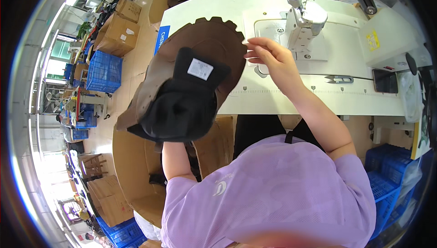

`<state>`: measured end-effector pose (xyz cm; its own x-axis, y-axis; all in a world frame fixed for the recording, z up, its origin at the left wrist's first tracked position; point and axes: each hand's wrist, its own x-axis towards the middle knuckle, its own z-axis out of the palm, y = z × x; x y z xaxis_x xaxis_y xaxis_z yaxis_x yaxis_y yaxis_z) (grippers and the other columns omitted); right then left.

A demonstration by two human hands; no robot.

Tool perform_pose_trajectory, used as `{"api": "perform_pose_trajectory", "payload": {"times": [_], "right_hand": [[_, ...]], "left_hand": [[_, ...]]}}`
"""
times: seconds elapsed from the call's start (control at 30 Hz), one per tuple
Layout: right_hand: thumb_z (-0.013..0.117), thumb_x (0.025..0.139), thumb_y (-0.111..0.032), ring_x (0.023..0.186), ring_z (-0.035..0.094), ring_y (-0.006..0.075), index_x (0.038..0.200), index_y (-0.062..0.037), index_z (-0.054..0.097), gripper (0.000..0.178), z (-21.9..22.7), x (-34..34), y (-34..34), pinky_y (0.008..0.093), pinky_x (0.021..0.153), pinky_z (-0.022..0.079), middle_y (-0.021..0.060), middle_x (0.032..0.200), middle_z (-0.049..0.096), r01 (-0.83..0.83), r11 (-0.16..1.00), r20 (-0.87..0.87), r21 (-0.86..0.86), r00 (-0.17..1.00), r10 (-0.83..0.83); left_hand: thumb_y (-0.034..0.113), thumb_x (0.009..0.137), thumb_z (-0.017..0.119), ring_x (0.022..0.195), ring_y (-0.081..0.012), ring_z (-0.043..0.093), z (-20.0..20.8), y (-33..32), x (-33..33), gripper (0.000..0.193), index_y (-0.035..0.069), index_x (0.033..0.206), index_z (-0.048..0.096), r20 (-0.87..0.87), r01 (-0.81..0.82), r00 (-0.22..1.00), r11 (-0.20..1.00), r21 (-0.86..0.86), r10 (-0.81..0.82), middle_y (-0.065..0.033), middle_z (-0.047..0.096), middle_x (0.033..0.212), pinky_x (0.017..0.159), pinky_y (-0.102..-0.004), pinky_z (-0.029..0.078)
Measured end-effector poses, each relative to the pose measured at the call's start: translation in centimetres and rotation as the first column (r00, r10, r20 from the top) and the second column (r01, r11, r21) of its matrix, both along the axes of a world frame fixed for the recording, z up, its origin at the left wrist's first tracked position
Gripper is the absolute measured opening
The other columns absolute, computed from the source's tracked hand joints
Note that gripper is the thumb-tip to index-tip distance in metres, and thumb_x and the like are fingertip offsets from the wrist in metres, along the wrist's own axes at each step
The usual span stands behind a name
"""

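Observation:
A brown shoe upper (182, 34) with a notched curved edge is raised over the left end of the sewing table. Its black lining (182, 107) faces me and carries a white label (200, 69). My left forearm (176, 159) runs up behind it and holds it aloft; the left hand itself is hidden by the upper. My right hand (271, 56) is at the upper's notched right edge, fingers stretched and slightly apart. Whether the fingertips touch that edge I cannot tell.
A sewing machine (305, 25) stands on the white table (273, 97), with thread snips (339, 79) and a dark phone-like slab (385, 81) at the right. A large cardboard box (136, 170) sits below left. Blue crates (387, 170) stand at lower right.

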<state>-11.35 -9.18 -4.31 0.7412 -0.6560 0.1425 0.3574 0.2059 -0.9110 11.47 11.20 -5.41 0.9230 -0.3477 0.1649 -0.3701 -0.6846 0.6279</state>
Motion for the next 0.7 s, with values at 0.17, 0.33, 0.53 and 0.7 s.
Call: {"api": "perform_pose_trajectory", "payload": {"times": [0.17, 0.33, 0.53, 0.7], "right_hand": [[0.048, 0.095, -0.010, 0.086, 0.062, 0.0120, 0.106, 0.0006, 0.059, 0.019, -2.6, -5.0, -0.6, 0.0248, 0.076, 0.048, 0.0062, 0.103, 0.065, 0.030, 0.990, -0.207, -0.135, 0.977, -0.058], [0.048, 0.094, -0.011, 0.083, 0.061, 0.0104, 0.104, -0.0014, 0.061, 0.019, -2.1, -5.8, 2.9, 0.0248, 0.075, 0.048, 0.0054, 0.098, 0.066, -0.191, 0.971, -0.200, -0.141, 0.967, 0.161], [0.050, 0.094, -0.014, 0.079, 0.061, 0.0098, 0.102, -0.0026, 0.063, 0.019, -4.3, -6.0, 3.6, 0.0230, 0.068, 0.045, 0.0057, 0.083, 0.065, -0.195, 0.936, -0.363, -0.294, 0.928, 0.079], [0.051, 0.094, -0.012, 0.079, 0.061, 0.0102, 0.101, -0.0015, 0.063, 0.018, -4.8, -6.0, 3.9, 0.0231, 0.066, 0.046, 0.0055, 0.083, 0.065, -0.235, 0.932, -0.461, -0.277, 0.883, 0.085]], "left_hand": [[0.038, 0.086, 0.057, 0.102, -0.0220, 0.056, -1.0, -4.4, 9.5, 0.043, 0.004, 0.112, 0.055, 0.136, -0.078, 0.990, 0.958, 0.275, 0.042, -0.0126, 0.059, 0.112, 0.087, -0.0350, 0.045], [0.042, 0.085, 0.057, 0.111, -0.0255, 0.056, 14.2, -2.9, 35.0, 0.052, 0.003, 0.120, 0.052, 0.398, -0.446, 0.877, 0.763, 0.468, 0.268, -0.0152, 0.058, 0.120, 0.093, -0.0378, 0.045], [0.046, 0.077, 0.060, 0.114, -0.0330, 0.052, 7.8, -13.4, 25.3, 0.076, -0.001, 0.133, 0.039, -0.468, -0.420, 0.884, 0.423, -0.803, -0.010, -0.0178, 0.053, 0.126, 0.098, -0.0398, 0.040], [0.032, 0.077, 0.069, 0.110, -0.0349, 0.051, -2.9, 2.7, 25.0, 0.064, -0.013, 0.117, 0.048, 0.296, -0.313, 0.838, 0.848, -0.427, 0.458, -0.0291, 0.052, 0.117, 0.095, -0.0409, 0.041]]}}
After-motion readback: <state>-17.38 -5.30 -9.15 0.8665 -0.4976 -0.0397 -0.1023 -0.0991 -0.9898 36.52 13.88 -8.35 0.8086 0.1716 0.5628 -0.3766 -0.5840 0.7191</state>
